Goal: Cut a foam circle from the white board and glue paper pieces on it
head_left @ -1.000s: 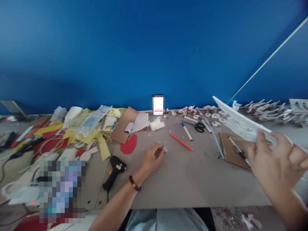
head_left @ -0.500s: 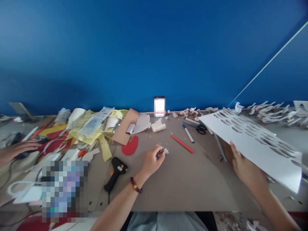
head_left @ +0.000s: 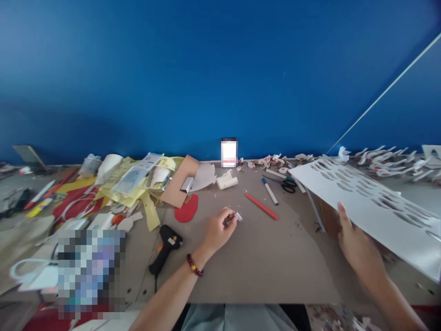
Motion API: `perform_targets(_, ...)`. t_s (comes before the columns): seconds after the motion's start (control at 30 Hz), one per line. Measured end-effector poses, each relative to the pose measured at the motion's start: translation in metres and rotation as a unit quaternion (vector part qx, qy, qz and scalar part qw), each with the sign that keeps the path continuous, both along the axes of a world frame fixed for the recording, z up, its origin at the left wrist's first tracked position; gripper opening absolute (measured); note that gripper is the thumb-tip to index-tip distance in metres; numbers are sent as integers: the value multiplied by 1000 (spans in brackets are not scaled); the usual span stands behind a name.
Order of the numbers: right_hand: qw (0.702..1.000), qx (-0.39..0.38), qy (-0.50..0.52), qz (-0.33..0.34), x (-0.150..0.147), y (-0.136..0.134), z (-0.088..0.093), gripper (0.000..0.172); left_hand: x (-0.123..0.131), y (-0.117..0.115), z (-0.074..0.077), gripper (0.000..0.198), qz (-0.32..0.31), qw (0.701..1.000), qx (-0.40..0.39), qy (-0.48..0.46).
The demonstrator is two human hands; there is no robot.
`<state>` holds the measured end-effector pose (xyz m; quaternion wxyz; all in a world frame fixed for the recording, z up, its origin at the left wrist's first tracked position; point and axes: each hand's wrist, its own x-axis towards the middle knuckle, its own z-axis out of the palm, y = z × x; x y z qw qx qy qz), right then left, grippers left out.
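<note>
My left hand (head_left: 222, 227), with a dark red bead bracelet (head_left: 195, 265) on its wrist, is closed in a pinch over the middle of the table. A small white piece (head_left: 239, 216) pokes out from its fingertips. On the right, my right hand (head_left: 358, 246) grips the near edge of a large white sheet (head_left: 330, 184) punched with rows of leaf-shaped holes. The thumb lies against the sheet's edge and the other fingers are hidden beneath it. The sheet is tilted over a brown box-like thing (head_left: 329, 216).
A black glue gun (head_left: 167, 250) lies left of my left hand, by a red cut-out (head_left: 186, 209). A red strip (head_left: 261, 206), a blue-capped marker (head_left: 269, 191) and black scissors (head_left: 288, 185) lie ahead. White bird-like shapes (head_left: 392, 161) stand far right. Packets (head_left: 136, 177) crowd the left.
My right hand and the white sheet have shifted slightly right. My left hand stays in place. Another person's hand at the far left has gone from view.
</note>
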<state>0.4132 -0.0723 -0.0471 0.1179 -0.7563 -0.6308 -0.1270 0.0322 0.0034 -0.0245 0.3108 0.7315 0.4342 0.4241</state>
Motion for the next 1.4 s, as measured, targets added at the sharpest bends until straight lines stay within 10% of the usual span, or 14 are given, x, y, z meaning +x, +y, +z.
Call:
perform_targets(0.27, 995, -52, 31, -73, -7, 0, 10, 75, -5, 15, -8, 25, 114, 959, -159, -207)
perform_targets(0.63, 932, -15, 316, 175, -89, 39, 18, 77, -7, 17, -6, 24, 126, 930, -221, -267)
perform_targets(0.97, 957, -92, 220, 164, -135, 131, 6, 47, -5, 16, -8, 23, 98, 955, -175, -219)
perform_targets(1.4, 995, -77, 37, 53, -82, 166, 15, 34, -4, 14, -16, 23, 77, 967, -156, -186)
